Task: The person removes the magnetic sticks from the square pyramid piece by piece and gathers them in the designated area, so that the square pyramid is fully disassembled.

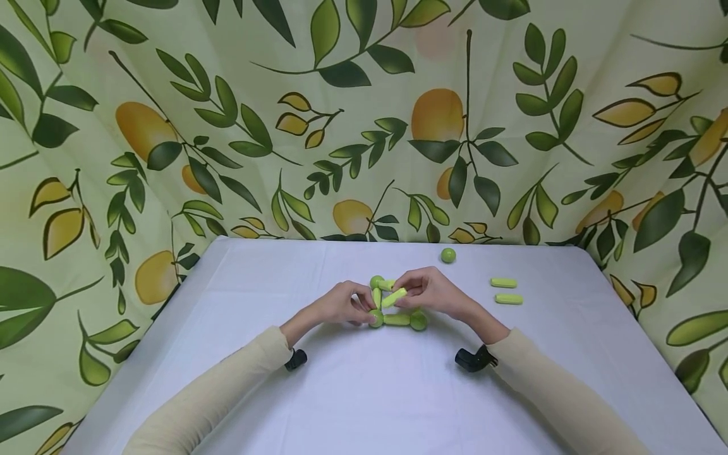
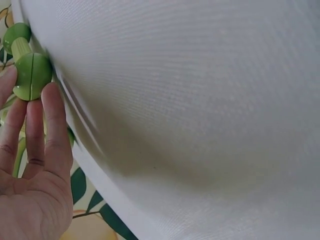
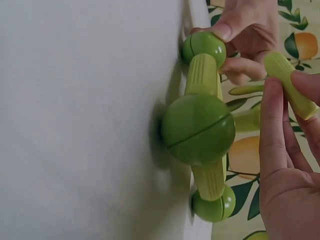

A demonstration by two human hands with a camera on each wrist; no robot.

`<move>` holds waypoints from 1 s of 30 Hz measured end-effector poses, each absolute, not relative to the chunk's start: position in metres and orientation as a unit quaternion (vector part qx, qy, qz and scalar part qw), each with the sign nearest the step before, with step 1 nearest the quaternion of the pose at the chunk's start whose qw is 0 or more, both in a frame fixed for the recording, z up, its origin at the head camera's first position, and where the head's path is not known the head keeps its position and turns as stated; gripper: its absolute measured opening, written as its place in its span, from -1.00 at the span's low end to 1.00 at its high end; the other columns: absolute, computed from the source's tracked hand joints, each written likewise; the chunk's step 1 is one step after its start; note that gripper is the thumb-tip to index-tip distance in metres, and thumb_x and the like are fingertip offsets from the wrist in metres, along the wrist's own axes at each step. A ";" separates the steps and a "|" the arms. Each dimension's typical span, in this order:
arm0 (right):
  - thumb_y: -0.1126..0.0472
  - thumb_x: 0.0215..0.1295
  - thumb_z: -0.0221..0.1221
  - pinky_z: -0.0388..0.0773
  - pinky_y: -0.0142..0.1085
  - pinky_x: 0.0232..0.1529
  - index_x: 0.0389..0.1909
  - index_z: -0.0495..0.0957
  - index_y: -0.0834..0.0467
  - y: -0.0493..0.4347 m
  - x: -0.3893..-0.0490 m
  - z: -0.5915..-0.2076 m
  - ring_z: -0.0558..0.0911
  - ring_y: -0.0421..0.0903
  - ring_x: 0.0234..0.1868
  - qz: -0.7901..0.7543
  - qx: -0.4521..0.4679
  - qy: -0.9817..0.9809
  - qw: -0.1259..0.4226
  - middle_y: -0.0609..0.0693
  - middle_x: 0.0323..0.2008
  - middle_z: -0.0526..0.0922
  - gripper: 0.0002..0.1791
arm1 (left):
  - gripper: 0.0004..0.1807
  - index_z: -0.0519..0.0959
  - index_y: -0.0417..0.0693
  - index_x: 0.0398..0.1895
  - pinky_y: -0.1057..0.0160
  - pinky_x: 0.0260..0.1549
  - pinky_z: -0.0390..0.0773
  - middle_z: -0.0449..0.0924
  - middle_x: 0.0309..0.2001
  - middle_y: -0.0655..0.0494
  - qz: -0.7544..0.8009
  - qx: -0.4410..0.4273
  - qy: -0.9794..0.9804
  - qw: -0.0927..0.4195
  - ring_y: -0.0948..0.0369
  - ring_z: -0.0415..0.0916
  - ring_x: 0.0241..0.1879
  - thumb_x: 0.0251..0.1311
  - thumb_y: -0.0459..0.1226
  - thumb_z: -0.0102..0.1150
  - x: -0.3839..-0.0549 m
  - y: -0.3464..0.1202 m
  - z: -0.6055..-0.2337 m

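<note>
My left hand (image 1: 344,304) grips a green ball (image 1: 376,318) at the near left corner of a frame of balls and rods. In the left wrist view, fingers and thumb surround this seamed ball (image 2: 34,76). My right hand (image 1: 430,291) pinches a loose light-green ribbed rod (image 3: 290,85) between thumb and fingers, tilted above the frame. A rod (image 1: 397,320) joins the held ball to the near right ball (image 1: 418,320). Another rod (image 1: 376,298) runs back to the far left ball (image 1: 377,282). The right hand partly hides the frame's far right side.
A single green ball (image 1: 448,255) lies near the table's back edge. Two loose light-green rods (image 1: 503,282) lie to the right of the right hand. A white cloth covers the table (image 1: 364,392), and a leaf-patterned curtain (image 1: 364,126) hangs behind it.
</note>
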State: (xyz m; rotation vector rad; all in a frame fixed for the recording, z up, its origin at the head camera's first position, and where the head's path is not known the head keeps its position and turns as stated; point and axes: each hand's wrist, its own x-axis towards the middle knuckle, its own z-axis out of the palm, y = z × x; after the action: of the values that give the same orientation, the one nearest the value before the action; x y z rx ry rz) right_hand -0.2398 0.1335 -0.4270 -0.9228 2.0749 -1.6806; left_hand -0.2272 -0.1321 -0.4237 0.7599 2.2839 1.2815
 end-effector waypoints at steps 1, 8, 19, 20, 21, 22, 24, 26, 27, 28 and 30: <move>0.35 0.23 0.42 0.66 -0.29 -0.22 -0.11 0.68 0.27 0.136 -0.240 -0.427 0.71 0.00 -0.26 -0.590 -0.316 0.725 0.162 0.13 -0.23 0.74 -0.77 | -0.82 0.64 -0.25 -0.31 0.15 -0.39 0.72 0.59 -0.34 0.06 0.460 0.271 0.820 0.207 0.20 0.65 -0.41 0.09 -0.47 0.50 -0.227 -0.132 -0.423; 0.36 0.23 0.42 0.66 -0.25 -0.13 -0.09 0.62 0.29 0.152 -0.236 -0.430 0.70 0.06 -0.17 -0.607 -0.277 0.728 0.159 0.20 -0.12 0.66 -0.73 | -0.82 0.65 -0.24 -0.30 0.16 -0.39 0.72 0.61 -0.34 0.06 0.459 0.269 0.821 0.206 0.21 0.66 -0.40 0.08 -0.47 0.50 -0.226 -0.133 -0.424; 0.35 0.20 0.44 0.67 -0.15 -0.05 -0.09 0.61 0.28 0.187 -0.228 -0.435 0.66 0.07 -0.05 -0.625 -0.243 0.729 0.140 0.23 -0.01 0.58 -0.71 | -0.81 0.65 -0.25 -0.28 0.14 -0.38 0.72 0.61 -0.29 -0.04 0.459 0.279 0.819 0.203 0.15 0.65 -0.36 0.09 -0.46 0.50 -0.228 -0.133 -0.428; 0.34 0.19 0.45 0.67 -0.15 -0.05 -0.10 0.62 0.28 0.190 -0.227 -0.435 0.66 0.07 -0.05 -0.624 -0.238 0.731 0.139 0.23 -0.01 0.58 -0.71 | -0.81 0.65 -0.25 -0.28 0.14 -0.37 0.72 0.60 -0.29 -0.03 0.458 0.278 0.820 0.203 0.15 0.65 -0.35 0.09 -0.46 0.50 -0.228 -0.132 -0.428; 0.34 0.19 0.45 0.67 -0.14 -0.05 -0.11 0.62 0.28 0.193 -0.227 -0.435 0.66 0.07 -0.07 -0.624 -0.234 0.733 0.138 0.23 -0.02 0.58 -0.71 | -0.81 0.65 -0.25 -0.28 0.14 -0.37 0.72 0.60 -0.29 -0.02 0.458 0.277 0.820 0.204 0.15 0.65 -0.35 0.09 -0.46 0.50 -0.228 -0.132 -0.427; 0.34 0.19 0.45 0.67 -0.14 -0.05 -0.11 0.62 0.28 0.195 -0.227 -0.435 0.67 0.07 -0.08 -0.623 -0.230 0.735 0.137 0.24 -0.02 0.58 -0.71 | -0.81 0.65 -0.25 -0.28 0.14 -0.37 0.72 0.60 -0.29 -0.01 0.457 0.275 0.821 0.204 0.16 0.65 -0.36 0.09 -0.46 0.50 -0.228 -0.133 -0.427; 0.33 0.20 0.45 0.67 -0.13 -0.05 -0.11 0.61 0.29 0.201 -0.226 -0.436 0.68 0.08 -0.10 -0.623 -0.222 0.738 0.135 0.25 -0.03 0.58 -0.71 | -0.82 0.65 -0.24 -0.28 0.15 -0.38 0.72 0.60 -0.30 0.01 0.457 0.273 0.821 0.206 0.17 0.65 -0.36 0.10 -0.46 0.49 -0.227 -0.133 -0.426; 0.33 0.22 0.44 0.67 -0.14 -0.05 -0.11 0.61 0.29 0.207 -0.225 -0.437 0.69 0.09 -0.12 -0.619 -0.215 0.744 0.132 0.26 -0.05 0.59 -0.72 | -0.82 0.65 -0.24 -0.28 0.16 -0.38 0.72 0.59 -0.30 0.01 0.456 0.273 0.822 0.207 0.17 0.65 -0.37 0.10 -0.46 0.49 -0.227 -0.133 -0.425; 0.33 0.23 0.43 0.68 -0.14 -0.05 -0.10 0.60 0.29 0.209 -0.225 -0.437 0.70 0.10 -0.13 -0.619 -0.211 0.746 0.131 0.26 -0.05 0.60 -0.72 | -0.82 0.65 -0.24 -0.28 0.16 -0.38 0.72 0.59 -0.30 0.01 0.455 0.273 0.822 0.207 0.17 0.65 -0.37 0.10 -0.46 0.49 -0.227 -0.133 -0.425; 0.33 0.24 0.42 0.68 -0.14 -0.06 -0.10 0.60 0.29 0.212 -0.224 -0.438 0.70 0.10 -0.13 -0.617 -0.208 0.748 0.129 0.26 -0.05 0.60 -0.73 | -0.82 0.65 -0.24 -0.28 0.17 -0.38 0.72 0.59 -0.30 0.01 0.454 0.273 0.822 0.207 0.17 0.65 -0.37 0.10 -0.46 0.49 -0.226 -0.133 -0.425; 0.33 0.25 0.41 0.68 -0.15 -0.06 -0.10 0.60 0.30 0.216 -0.223 -0.438 0.71 0.09 -0.14 -0.615 -0.200 0.752 0.126 0.25 -0.06 0.61 -0.74 | -0.82 0.65 -0.23 -0.28 0.17 -0.38 0.72 0.59 -0.30 0.02 0.452 0.273 0.824 0.206 0.17 0.64 -0.37 0.10 -0.46 0.49 -0.226 -0.133 -0.425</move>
State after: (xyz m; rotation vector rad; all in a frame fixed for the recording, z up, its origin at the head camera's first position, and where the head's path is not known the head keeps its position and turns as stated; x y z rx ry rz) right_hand -0.2235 0.2161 -0.4379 -0.5839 2.1899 -1.7926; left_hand -0.2261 -0.1325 -0.4245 0.7612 2.2942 1.2599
